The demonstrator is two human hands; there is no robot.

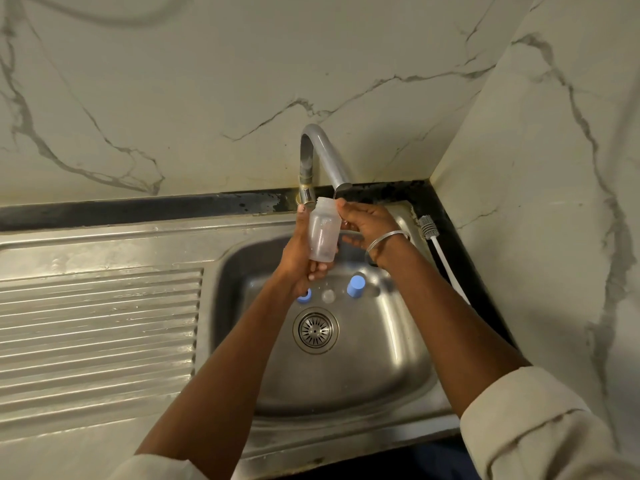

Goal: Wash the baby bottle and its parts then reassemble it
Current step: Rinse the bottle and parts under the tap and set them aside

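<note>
left hand (298,263): fingers (317,270) curled under and round the base of the bottle (323,233), grasping it.
right hand (370,225): thumb at the bottle's neck, fingers bent against its 3 o'clock side, grasping it too. bangle (386,239) on this wrist.
bottle: clear, uncapped, near upright with a slight tilt. its mouth is just under the spout of the tap (323,150), and it is held above the sink (398,358). water flow: cannot tell.
sink floor, read from the drain (315,330): clear teat (328,296) at 12 o'clock. blue ring (304,296) at 11 o'clock, partly hidden by the left hand. blue cap (356,286) at 1 o'clock, standing. all three lie apart.
brush (429,230): on the dark counter (464,271) strip at 3 o'clock of the bottle, bristles toward the wall (207,81).
ribbed drainboard (100,317): 9 o'clock of the sink.
</note>
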